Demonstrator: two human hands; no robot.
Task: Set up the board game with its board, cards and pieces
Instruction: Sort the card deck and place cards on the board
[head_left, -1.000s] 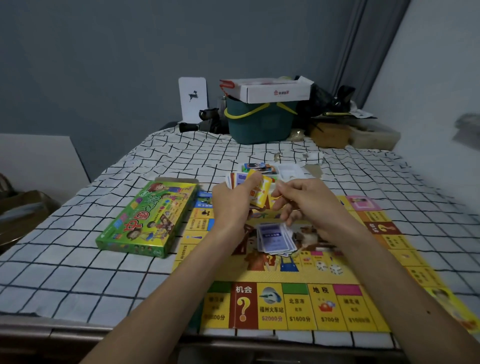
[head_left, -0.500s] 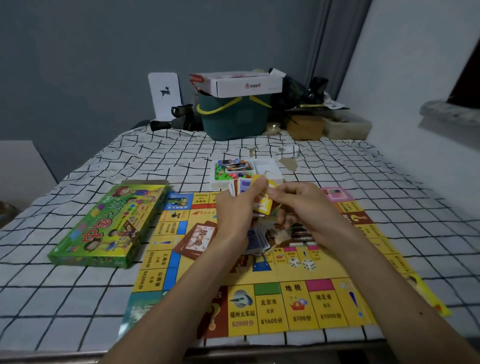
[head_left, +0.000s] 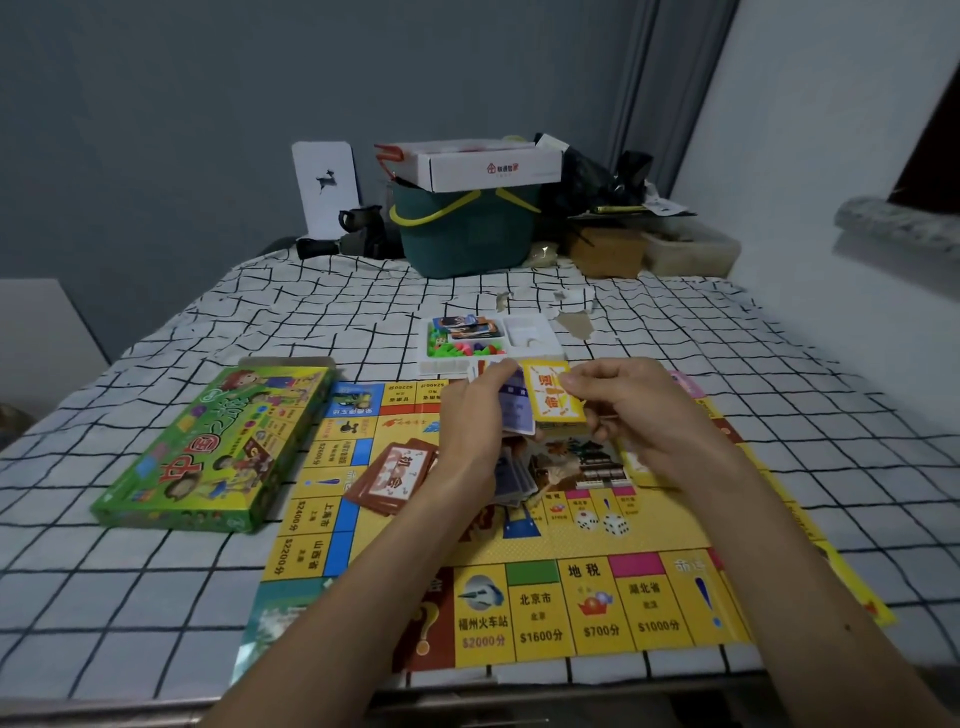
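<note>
Cards (head_left: 517, 411) gripped in left hand (head_left: 471, 434), yellow card (head_left: 549, 404) pinched by right hand (head_left: 641, 413), above board (head_left: 597, 616)

— What do we see at the far end of the checked sheet (head_left: 156, 587)?
— A teal basket (head_left: 467, 239) with a yellow handle, and a white carton (head_left: 493, 169) lying across its rim.
— And to its left?
— A white card (head_left: 327, 182) with a deer on it leans on the grey wall (head_left: 156, 130). We can't identify the black thing (head_left: 358, 228) at its foot.
— To the right?
— A black bag (head_left: 597, 179), a brown box (head_left: 605, 252) and a clear tub (head_left: 691, 252) just beside it. Nearer us, paper scraps (head_left: 576, 322) lie on the sheet.
</note>
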